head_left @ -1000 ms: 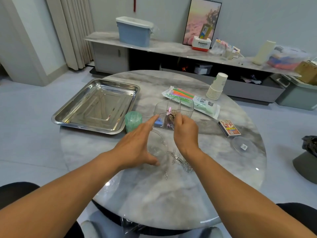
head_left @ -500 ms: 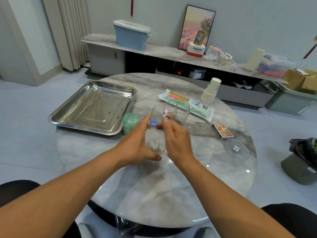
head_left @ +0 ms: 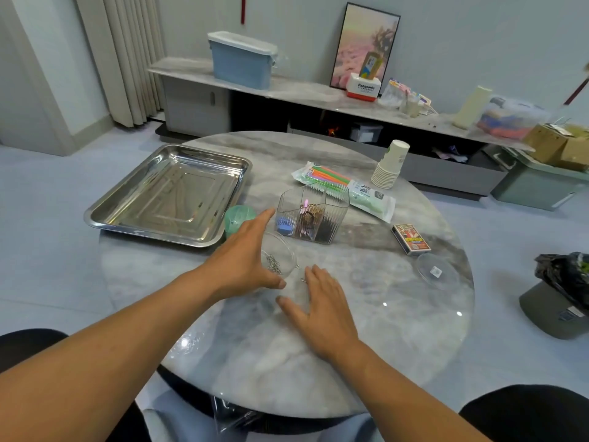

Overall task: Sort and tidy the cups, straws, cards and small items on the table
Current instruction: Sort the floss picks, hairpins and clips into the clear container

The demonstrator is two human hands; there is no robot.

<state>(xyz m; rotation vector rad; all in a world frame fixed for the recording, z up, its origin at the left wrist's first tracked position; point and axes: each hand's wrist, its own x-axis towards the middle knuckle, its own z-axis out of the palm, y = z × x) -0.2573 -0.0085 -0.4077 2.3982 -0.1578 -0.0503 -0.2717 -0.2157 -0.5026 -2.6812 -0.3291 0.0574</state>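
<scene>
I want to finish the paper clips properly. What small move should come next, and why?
Probably the right hand should pick up the loose clip by its fingertips and drop it into the clear cup, which the left hand steadies and which already holds clips.

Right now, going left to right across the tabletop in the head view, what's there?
steel tray → green cup → clear divided organizer → stack of paper cups → card box → clear lid
</scene>
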